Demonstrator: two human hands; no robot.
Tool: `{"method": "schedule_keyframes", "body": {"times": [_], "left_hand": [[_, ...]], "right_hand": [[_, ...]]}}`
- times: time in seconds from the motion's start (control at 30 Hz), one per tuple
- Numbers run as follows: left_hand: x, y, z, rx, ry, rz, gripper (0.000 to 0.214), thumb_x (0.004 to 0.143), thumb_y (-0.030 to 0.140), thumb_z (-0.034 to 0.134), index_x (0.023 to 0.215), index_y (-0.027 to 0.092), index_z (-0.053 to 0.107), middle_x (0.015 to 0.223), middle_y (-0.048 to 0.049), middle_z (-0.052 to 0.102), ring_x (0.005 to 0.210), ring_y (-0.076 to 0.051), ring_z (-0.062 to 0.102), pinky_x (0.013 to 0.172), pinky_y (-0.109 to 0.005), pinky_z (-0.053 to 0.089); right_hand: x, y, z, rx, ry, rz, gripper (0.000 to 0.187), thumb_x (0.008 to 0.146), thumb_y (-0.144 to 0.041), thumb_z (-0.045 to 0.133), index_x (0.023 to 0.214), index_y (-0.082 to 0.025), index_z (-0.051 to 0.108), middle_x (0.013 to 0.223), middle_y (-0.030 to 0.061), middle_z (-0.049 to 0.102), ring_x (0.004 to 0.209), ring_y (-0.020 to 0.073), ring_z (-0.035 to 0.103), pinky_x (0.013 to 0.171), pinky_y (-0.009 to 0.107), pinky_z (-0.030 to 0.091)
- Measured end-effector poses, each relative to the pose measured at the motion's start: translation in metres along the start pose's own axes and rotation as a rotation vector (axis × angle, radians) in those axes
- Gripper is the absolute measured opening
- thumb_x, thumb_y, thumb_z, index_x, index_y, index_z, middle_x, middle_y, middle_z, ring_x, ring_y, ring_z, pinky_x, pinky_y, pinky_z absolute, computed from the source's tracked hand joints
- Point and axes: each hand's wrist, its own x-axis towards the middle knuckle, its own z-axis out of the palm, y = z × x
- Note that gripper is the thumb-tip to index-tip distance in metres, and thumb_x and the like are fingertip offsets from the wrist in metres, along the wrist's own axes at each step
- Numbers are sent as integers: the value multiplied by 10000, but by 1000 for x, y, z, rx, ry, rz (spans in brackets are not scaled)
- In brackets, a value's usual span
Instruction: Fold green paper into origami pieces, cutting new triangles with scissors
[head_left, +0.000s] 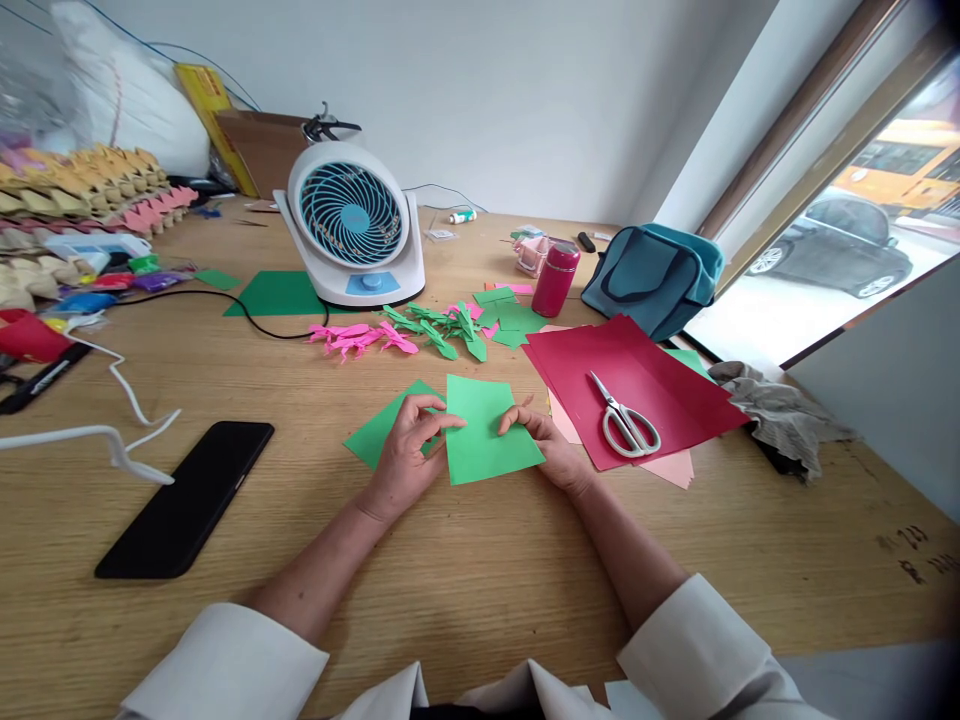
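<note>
Between my hands, a light green sheet of paper (487, 440) is held up off the table. My left hand (412, 440) pinches its left edge between thumb and fingers. On the opposite edge my right hand (546, 440) grips the sheet, thumb in front and the other fingers mostly hidden behind it. Partly under my left hand lies another green sheet (375, 432), flat on the table. Beyond the hands are a pile of cut pink paper pieces (360, 338) and a pile of cut green paper pieces (442, 328).
Scissors (626, 420) rest on dark red sheets (675, 380) at the right. A fan (352, 220), a red flask (556, 278) and a teal bag (652, 275) stand farther back. A black phone (187, 500) lies at the left, a white cable (82, 435) across it.
</note>
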Motion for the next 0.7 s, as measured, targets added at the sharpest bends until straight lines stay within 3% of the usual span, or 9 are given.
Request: {"method": "schedule_keyframes", "body": {"times": [0.23, 0.4, 0.57, 0.7], "left_hand": [[-4, 7, -3, 127, -76, 107, 218, 905, 155, 562, 1009, 243, 732, 1325, -85, 478, 1039, -195, 567, 885, -349, 537], [-3, 11, -8, 253, -86, 168, 304, 858, 48, 484, 991, 208, 706, 1505, -94, 390, 1164, -228, 544, 912, -371, 537], [3, 9, -9, 392, -74, 233, 243, 892, 81, 476, 984, 175, 680, 1498, -123, 444, 1336, -280, 450, 1078, -460, 438], [4, 11, -10, 539, -67, 203, 177, 898, 138, 522, 954, 191, 682, 1461, -107, 515, 1398, -343, 376, 1074, -540, 389]], "right_hand": [[-1, -1, -1, 13, -50, 45, 386, 670, -486, 837, 811, -204, 613, 673, -30, 534, 562, 100, 450, 534, 223, 366], [-1, 0, 0, -4, -21, -18, 385, 679, -465, 837, 877, -217, 620, 745, -23, 594, 621, 114, 517, 596, 235, 419], [1, 7, 0, -171, 42, -121, 373, 795, -525, 735, 983, -226, 614, 678, -23, 622, 625, 141, 605, 639, 268, 485], [4, 14, 2, -146, 41, -163, 437, 840, -572, 667, 1074, -216, 570, 722, -4, 655, 566, 136, 624, 583, 277, 514]]}}
